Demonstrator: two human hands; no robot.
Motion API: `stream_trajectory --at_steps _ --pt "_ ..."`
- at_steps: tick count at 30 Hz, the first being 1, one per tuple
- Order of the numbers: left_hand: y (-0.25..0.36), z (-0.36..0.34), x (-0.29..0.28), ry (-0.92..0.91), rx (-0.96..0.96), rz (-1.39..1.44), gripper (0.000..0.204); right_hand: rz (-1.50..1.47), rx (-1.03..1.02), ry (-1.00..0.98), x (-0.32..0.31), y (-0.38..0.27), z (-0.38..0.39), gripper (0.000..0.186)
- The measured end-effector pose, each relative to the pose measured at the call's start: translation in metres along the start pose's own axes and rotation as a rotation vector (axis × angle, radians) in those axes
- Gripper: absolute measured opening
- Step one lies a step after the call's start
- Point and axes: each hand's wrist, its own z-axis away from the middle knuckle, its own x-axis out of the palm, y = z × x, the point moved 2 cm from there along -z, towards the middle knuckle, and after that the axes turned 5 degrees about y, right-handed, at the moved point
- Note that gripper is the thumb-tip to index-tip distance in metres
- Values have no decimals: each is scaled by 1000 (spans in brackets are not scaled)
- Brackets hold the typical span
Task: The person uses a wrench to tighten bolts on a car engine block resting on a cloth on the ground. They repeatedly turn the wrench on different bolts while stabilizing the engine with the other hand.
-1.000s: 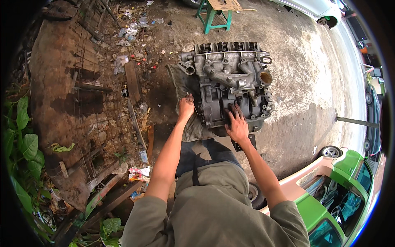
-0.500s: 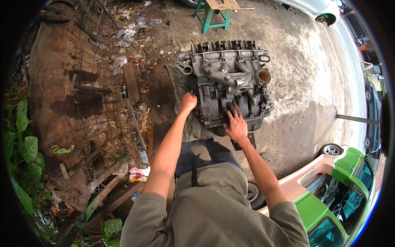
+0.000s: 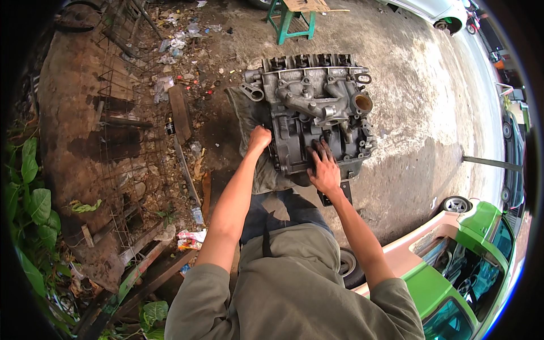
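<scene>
A grey metal engine block (image 3: pixel 294 139) stands in front of me, with a cast intake manifold (image 3: pixel 314 107) across its upper side and a row of valve gear along its far edge. My left hand (image 3: pixel 260 139) is closed in a fist at the block's left side; what its fingers grip, if anything, is hidden. Flat on the block's near side lies my right hand (image 3: pixel 325 170), its blackened fingers stretched out and apart, holding nothing. A dirty grey-green cloth (image 3: pixel 241 110) spreads under and to the left of the engine.
A green stool (image 3: pixel 292 25) with a board on top stands beyond the engine. Litter and a wooden plank (image 3: pixel 181 113) lie to the left, beside rusty wire mesh. A green and pink vehicle (image 3: pixel 430 249) is at the lower right; a pale car (image 3: pixel 430 11) is at the far right.
My left hand has shifted very slightly at the block's left side. My right hand rests in the same place on the engine.
</scene>
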Motion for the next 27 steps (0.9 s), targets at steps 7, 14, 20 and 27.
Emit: stream_trajectory --at_steps 7,14,20,27 --pt "7 0 3 -29 62 -74 38 -26 16 -30 -1 -1 -1 70" --pt "4 19 -6 101 81 70 33 6 -3 -7 -2 -1 0 73" --pt "1 90 -7 309 361 174 36 14 -1 -2 -3 -2 -1 73" --pt "-74 181 17 192 708 237 18 -5 -1 -8 -2 -1 -1 74"
